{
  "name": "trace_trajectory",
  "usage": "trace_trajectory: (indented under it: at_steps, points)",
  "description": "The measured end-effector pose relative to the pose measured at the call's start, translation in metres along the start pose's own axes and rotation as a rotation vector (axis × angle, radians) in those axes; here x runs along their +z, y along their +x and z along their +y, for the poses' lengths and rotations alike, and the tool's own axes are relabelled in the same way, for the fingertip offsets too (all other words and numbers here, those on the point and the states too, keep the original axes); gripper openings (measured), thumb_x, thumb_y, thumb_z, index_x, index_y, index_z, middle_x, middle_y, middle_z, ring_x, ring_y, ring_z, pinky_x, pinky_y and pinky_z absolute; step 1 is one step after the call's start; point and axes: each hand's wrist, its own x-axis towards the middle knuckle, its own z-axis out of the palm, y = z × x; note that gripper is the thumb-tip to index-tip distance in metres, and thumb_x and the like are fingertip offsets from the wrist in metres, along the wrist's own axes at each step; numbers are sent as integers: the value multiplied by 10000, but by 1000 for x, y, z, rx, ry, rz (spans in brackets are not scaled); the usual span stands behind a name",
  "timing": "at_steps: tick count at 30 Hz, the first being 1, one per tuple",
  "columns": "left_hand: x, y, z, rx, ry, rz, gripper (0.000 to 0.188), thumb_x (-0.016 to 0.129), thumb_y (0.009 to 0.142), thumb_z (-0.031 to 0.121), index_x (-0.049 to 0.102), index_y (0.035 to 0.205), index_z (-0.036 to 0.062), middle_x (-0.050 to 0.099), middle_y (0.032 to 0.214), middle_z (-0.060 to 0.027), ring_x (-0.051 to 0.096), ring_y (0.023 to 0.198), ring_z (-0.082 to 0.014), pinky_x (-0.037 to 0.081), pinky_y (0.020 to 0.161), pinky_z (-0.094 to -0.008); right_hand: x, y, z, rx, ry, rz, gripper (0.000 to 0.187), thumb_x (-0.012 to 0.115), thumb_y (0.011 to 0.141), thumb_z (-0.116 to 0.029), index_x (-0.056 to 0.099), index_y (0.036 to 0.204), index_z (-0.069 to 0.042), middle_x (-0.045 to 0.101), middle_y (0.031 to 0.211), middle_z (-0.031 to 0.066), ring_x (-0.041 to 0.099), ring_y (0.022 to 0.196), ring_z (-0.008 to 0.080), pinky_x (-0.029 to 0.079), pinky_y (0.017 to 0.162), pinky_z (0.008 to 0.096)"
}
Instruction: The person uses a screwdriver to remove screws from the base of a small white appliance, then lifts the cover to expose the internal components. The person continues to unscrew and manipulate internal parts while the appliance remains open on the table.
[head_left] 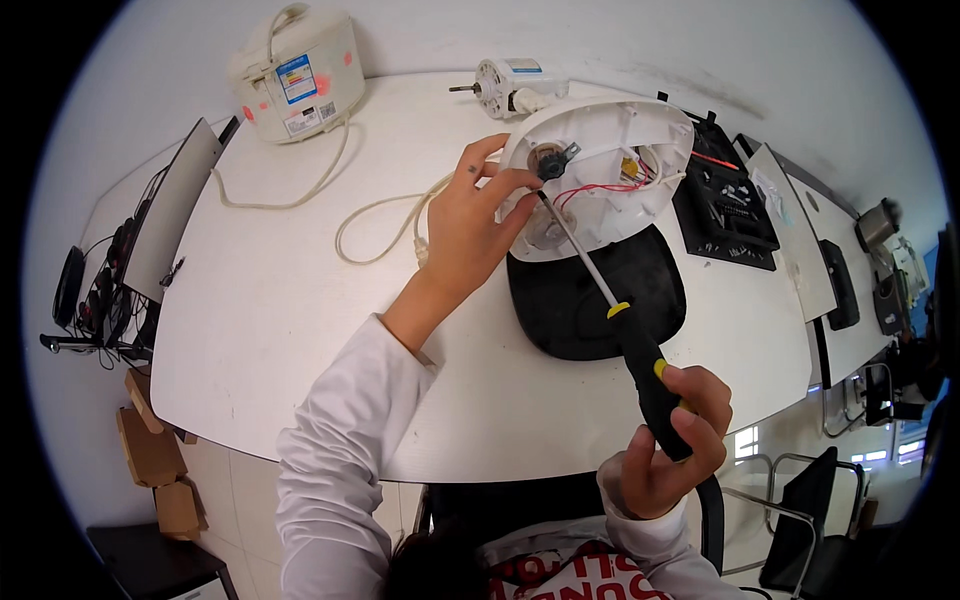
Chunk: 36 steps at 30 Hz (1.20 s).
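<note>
up on the wearer's head now, one wide fisheye peering steeply down and forward! below spreads the broad white curved-edge table [270, 330], near enough to take in the bare left hand [472, 225] and bare right hand [702, 447] together, both from above. a plain off-white wall [700, 40] arcs across the top, pale square-tiled floor [240, 500] shows low down, straight edges bowing toward a round black rim.

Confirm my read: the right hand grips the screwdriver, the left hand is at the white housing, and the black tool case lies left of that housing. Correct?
Not quite: the black tool case lies to the right of the white housing, as the head view shows. The rest stands: right hand gripping the screwdriver, left hand at the housing.
</note>
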Motion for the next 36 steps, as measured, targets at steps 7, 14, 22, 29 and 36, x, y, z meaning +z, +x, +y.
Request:
trace_trajectory:
  at_steps: [7,14,22,29,36]
  points:
    - [2,2,3,2,25,11,211,728,671,1,657,848,90,535,1172,-76,593,705,-148,472,563,-262,-1,0,-5,69,40,-39,417,708,692,-3,576,1024,-218,455,1175,154,494,1026,300,490,757,323]
    - [6,2,2,-22,11,18,253,719,651,-45,668,859,90,537,1174,-92,576,718,-142,458,594,-256,0,1,-3,40,46,-31,417,701,604,69,661,921,-199,505,1129,111,504,995,309,455,803,346]
    - [6,0,4,-53,21,-4,233,697,674,-41,678,864,93,528,1192,-53,565,720,-118,443,607,-245,-3,3,-1,1,70,-40,441,707,607,71,668,961,-189,528,1114,78,510,1010,284,458,820,331]
    - [7,1,7,26,77,17,202,731,680,26,678,847,127,524,1209,-69,568,894,-216,491,643,-303,-10,-1,0,0,78,-72,417,750,599,4,685,960,-194,559,1107,65,509,1046,280,457,831,327]
    - [5,-1,7,-38,42,4,219,715,670,-16,677,851,101,515,1211,-92,553,932,-239,480,724,-323,-12,-1,3,-72,115,-112,367,745,641,-6,687,958,-181,556,1136,83,489,1103,310,541,769,297]
